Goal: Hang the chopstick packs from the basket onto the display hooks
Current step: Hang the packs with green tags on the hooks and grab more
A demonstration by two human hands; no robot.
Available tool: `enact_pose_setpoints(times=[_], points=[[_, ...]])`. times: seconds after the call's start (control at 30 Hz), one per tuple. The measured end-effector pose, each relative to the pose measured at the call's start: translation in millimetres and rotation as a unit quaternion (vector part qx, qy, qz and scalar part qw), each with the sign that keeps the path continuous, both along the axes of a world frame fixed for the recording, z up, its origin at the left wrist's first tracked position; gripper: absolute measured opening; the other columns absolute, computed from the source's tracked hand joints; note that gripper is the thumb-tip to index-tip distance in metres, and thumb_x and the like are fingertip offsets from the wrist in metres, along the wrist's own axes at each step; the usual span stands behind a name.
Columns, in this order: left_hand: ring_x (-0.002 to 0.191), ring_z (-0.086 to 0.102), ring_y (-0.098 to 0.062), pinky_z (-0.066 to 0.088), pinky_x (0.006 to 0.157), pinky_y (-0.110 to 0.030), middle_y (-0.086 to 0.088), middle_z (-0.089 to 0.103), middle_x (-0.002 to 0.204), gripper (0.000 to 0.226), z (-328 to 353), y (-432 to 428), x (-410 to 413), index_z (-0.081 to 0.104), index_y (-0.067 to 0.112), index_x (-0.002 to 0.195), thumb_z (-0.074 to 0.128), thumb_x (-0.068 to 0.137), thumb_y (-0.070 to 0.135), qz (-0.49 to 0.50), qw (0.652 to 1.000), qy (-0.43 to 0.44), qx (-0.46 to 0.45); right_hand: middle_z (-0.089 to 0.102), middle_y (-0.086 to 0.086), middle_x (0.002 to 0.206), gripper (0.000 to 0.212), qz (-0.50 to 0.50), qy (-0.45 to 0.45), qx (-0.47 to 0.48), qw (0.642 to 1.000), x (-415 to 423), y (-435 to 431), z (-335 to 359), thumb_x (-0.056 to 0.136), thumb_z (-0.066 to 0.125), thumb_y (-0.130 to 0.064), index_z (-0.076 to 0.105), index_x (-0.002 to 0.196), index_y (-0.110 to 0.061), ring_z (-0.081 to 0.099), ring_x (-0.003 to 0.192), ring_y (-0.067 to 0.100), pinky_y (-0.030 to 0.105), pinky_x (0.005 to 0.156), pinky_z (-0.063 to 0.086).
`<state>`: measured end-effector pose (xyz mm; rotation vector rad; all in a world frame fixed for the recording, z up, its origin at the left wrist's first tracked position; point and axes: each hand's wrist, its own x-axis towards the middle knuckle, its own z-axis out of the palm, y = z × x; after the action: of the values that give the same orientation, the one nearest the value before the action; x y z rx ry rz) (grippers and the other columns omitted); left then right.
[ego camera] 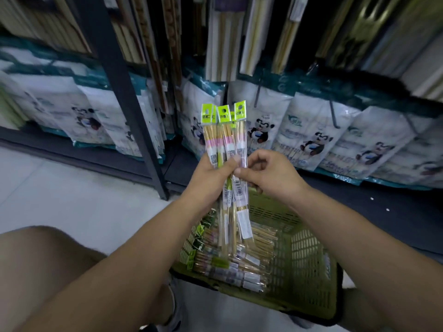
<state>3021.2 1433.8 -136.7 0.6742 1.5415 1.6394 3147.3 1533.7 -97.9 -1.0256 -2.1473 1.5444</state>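
At 8 o'clock in our view a bare knee [45, 264] fills the corner above the pale floor [60, 188]. At 10 o'clock a dark shelf post [124, 99] slants down to the floor, with white panda bags [88, 116] on the low shelf beside it.

Near the centre our left hand [211, 173] is wrapped round a bunch of chopstick packs [224, 140], gripping it about mid-length. The bunch stands nearly upright. Its lime-green header cards, each with a hang hole, fan out at 12 o'clock from the hand, and its lower ends hang toward 6 o'clock over the basket. At 12 o'clock in the view other long hanging packs [225, 44] show on the display, blurred.

At 3 o'clock from the left hand, right beside it, our right hand [266, 173] pinches the right edge of the bunch between thumb and forefinger, the other fingers curled. Whether it holds one pack or several we cannot tell. Both hands are together on the same bunch.

At 5 o'clock in the view the green slatted basket [309, 271] sits on the floor. More loose packs [239, 262] lie flat in a heap toward its 9 o'clock side. At 3 o'clock more of the panda bags lean in a row along the low shelf.
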Motion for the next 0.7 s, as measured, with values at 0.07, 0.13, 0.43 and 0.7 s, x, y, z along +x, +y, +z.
enact_pose_setpoints(times=[0.07,0.13,0.43,0.7], points=[[0.111,0.072,-0.015,0.056,0.099,-0.044,0.004,0.077,0.116,0.054,16.0,3.9,-3.3,0.066,0.025,0.125,0.078,0.078,0.048,-0.014,1.000,0.018,0.003,0.054,-0.003,0.058,0.032,0.013,0.013,0.043,0.999,4.4,1.8,18.3,0.080,0.086,-0.026,0.063,0.083,-0.005,0.048,0.050,0.006,0.022,0.048,0.041],[0.111,0.072,-0.017,0.055,0.101,-0.048,0.003,0.077,0.115,0.055,34.6,7.9,-9.5,0.066,0.025,0.126,0.079,0.077,0.047,-0.031,0.998,0.044,0.007,0.052,-0.012,0.054,0.026,0.034,0.010,0.076,0.996,6.4,4.0,39.8,0.080,0.086,-0.027,0.066,0.078,-0.011,0.045,0.048,0.000,0.015,0.046,0.038],[0.125,0.061,-0.015,0.048,0.108,-0.044,0.006,0.064,0.134,0.075,142.5,33.0,-29.5,0.048,0.025,0.143,0.077,0.080,0.053,-0.040,0.970,0.230,0.068,0.072,0.000,0.085,0.007,-0.100,0.178,0.153,0.967,-6.1,31.8,166.7,0.097,0.067,-0.034,0.070,0.095,-0.028,0.065,0.069,0.006,0.019,0.054,0.051],[0.113,0.059,0.010,0.047,0.094,-0.008,0.029,0.065,0.118,0.060,200.8,64.5,-38.6,0.048,0.032,0.139,0.080,0.088,0.036,-0.012,0.947,0.278,0.160,0.062,-0.009,0.066,0.025,-0.157,0.274,0.165,0.934,-38.1,50.7,235.1,0.101,0.059,-0.034,0.071,0.081,-0.027,0.055,0.061,0.007,0.022,0.055,0.045]])
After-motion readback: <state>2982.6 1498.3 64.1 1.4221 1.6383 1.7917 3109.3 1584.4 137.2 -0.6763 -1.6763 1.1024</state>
